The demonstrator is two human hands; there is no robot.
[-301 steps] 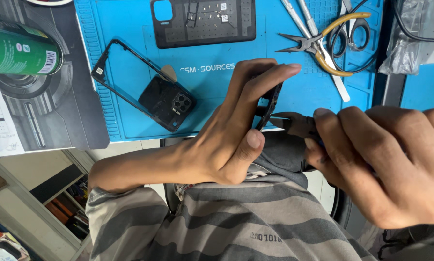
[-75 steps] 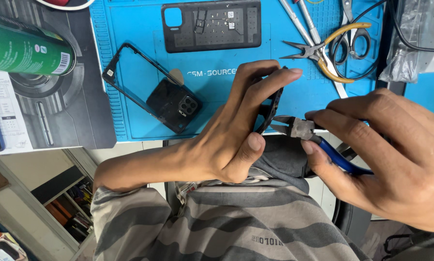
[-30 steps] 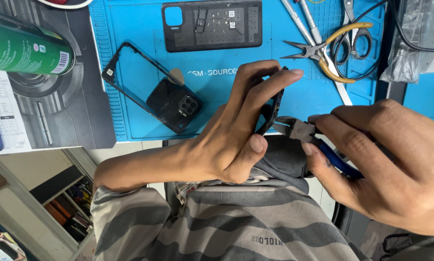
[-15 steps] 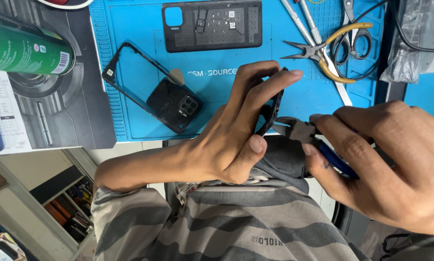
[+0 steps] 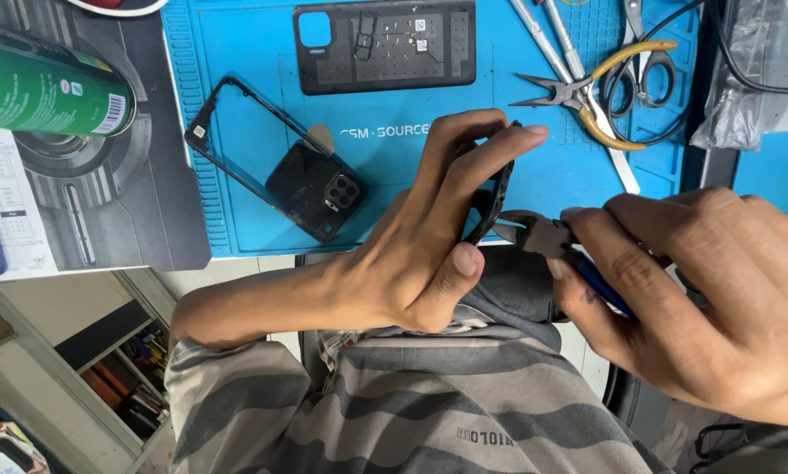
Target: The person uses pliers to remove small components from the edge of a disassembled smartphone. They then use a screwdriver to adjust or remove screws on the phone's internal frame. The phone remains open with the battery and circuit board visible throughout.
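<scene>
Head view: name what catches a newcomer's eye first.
At the centre, the left hand pinches a thin dark part edge-on while the right hand brings blue-handled pliers to it. Behind them on the blue mat lie an empty phone frame and a dark back cover.

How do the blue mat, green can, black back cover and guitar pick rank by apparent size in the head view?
1. Blue mat
2. Green can and black back cover: look alike, unranked; can is cropped
3. Guitar pick
</scene>
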